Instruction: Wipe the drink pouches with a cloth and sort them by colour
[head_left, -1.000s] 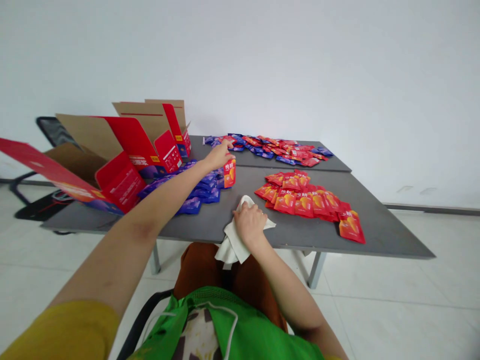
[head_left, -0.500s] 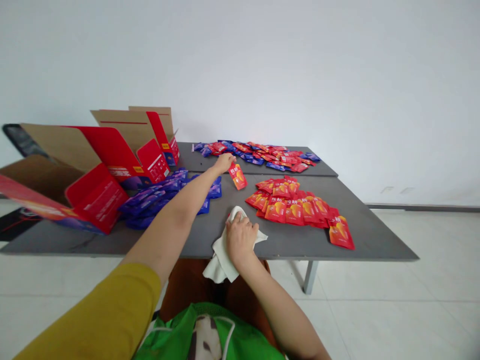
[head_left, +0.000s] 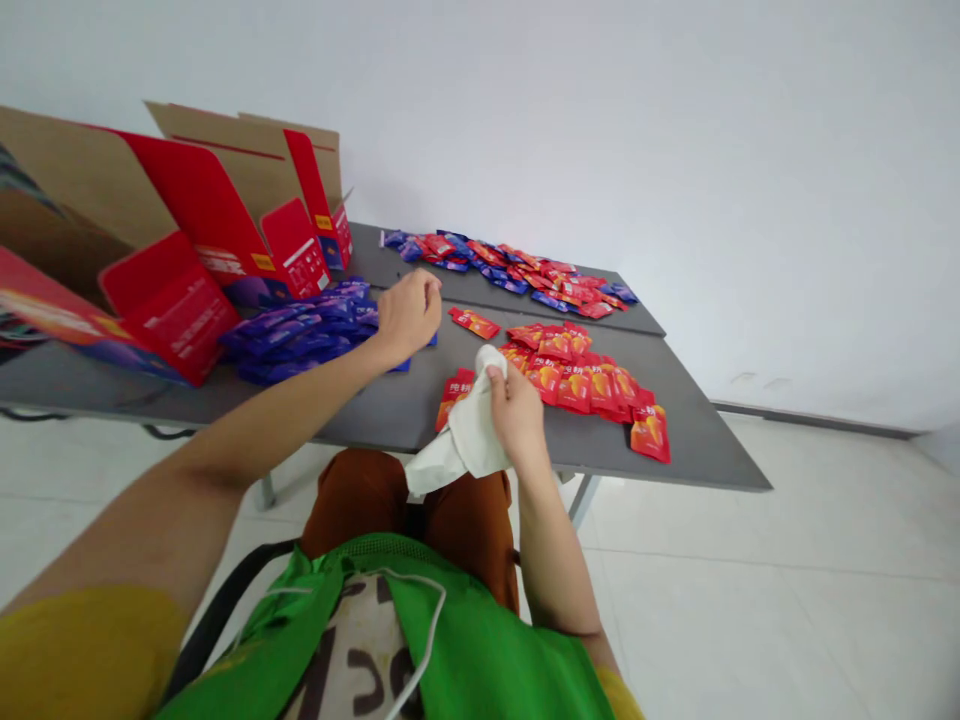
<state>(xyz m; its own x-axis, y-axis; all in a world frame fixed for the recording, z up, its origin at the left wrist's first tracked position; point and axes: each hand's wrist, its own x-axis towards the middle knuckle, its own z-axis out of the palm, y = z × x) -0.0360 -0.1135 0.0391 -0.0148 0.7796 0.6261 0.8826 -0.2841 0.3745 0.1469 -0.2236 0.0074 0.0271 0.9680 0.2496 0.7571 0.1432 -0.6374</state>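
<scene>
The right hand is closed on a crumpled white cloth, pinching its upper fold and holding it up off the table, so the rest of the cloth hangs loose toward the person's lap. The left hand is curled into a loose fist over the table, just beside a heap of blue sachets; its fingers hide whether anything is inside. A lone red sachet lies flat on the table ahead of the cloth, set apart from the others, and a second red sachet lies partly behind the cloth. The layout looks sorted by colour: blue on the left near the open red-printed cartons, and red in an overlapping spread on the right, while a mixed blue-and-red scatter lies along the far section of the table. The red sachets are small, glossy and flat, with orange and yellow printing and a short line of characters too blurred to read.
</scene>
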